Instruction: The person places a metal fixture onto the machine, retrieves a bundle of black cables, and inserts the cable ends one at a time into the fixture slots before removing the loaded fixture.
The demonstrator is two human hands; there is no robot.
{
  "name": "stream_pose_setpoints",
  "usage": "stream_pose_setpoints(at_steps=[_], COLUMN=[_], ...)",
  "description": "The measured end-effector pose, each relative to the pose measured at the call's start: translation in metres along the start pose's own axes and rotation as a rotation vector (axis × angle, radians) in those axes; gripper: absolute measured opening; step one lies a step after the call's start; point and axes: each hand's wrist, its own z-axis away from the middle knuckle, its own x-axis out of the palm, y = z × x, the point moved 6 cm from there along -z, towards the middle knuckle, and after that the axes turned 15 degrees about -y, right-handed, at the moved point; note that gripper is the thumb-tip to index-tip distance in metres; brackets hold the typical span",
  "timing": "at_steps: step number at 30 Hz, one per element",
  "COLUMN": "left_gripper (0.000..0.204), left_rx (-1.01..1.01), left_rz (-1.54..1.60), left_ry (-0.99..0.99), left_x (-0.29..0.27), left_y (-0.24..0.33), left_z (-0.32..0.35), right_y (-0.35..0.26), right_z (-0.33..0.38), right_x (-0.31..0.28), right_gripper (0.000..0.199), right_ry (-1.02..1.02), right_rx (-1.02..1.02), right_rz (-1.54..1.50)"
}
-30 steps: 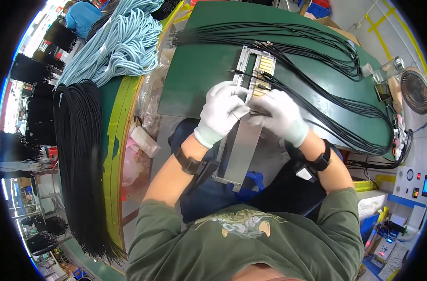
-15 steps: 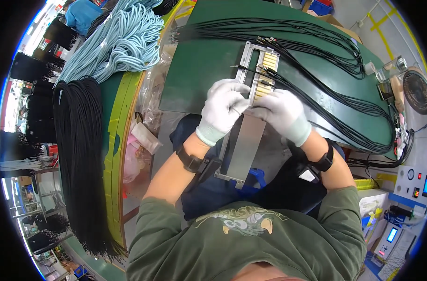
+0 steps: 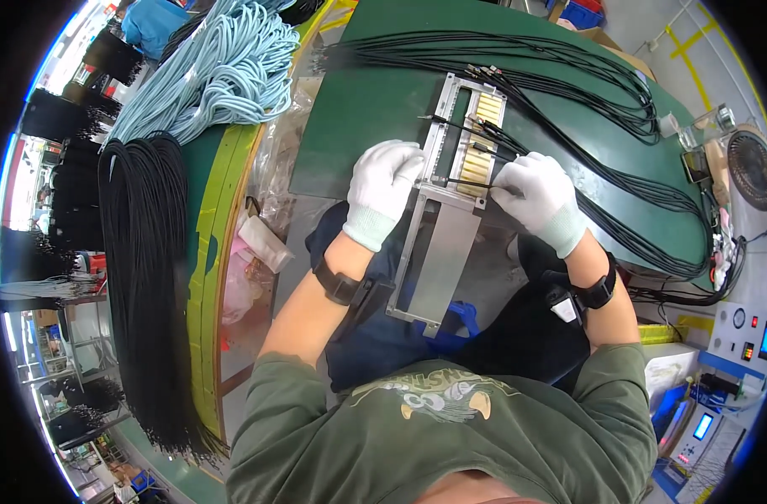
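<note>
A long metal fixture [image 3: 449, 227] with a row of cream-yellow blocks [image 3: 476, 172] lies partly on the green table and reaches toward my lap. A black cable [image 3: 465, 182] crosses its near blocks, with a small end at the left rail. My right hand [image 3: 539, 202], in a white glove, is closed at the right side of the fixture, fingertips pinched where this cable runs out. Left of the rail, apart from the cable, my gloved left hand [image 3: 383, 186] has its fingers curled against the thumb; anything inside is hidden. Farther up, another black cable [image 3: 450, 124] lies across the fixture.
Bundles of black cable [image 3: 602, 172] spread over the green table [image 3: 358, 109] to the right and back. To the left, light-blue cables [image 3: 240, 76] and a thick black bundle [image 3: 148, 294] hang over a yellow-taped edge [image 3: 211, 294]. A small fan [image 3: 751, 168] stands far right.
My hands have drawn apart from the fixture's near blocks, the left moving left and the right moving right. The cable across the near blocks now shows between them.
</note>
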Motion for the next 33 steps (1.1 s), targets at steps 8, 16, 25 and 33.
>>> stream_pose_setpoints(at_steps=[8,16,25,33], left_gripper=[0.017,0.017,0.029,0.027], left_rx=[-0.032,0.042,0.241,0.254], left_rz=[-0.034,-0.051,-0.285,-0.390], left_ry=[-0.046,-0.027,-0.193,-0.142], left_x=[0.002,0.006,0.024,0.034], left_y=[0.004,0.005,0.043,0.036], left_z=[-0.001,0.000,0.000,-0.005], right_y=[-0.005,-0.014,0.000,0.033], right_z=[0.001,0.000,0.000,-0.006], right_x=[0.003,0.000,0.011,-0.002], right_gripper=[0.010,0.011,0.012,0.012], right_ry=[0.009,0.080,0.016,0.108], right_rx=[-0.003,-0.088,-0.028,0.173], right_rz=[0.075,0.058,0.054,0.270])
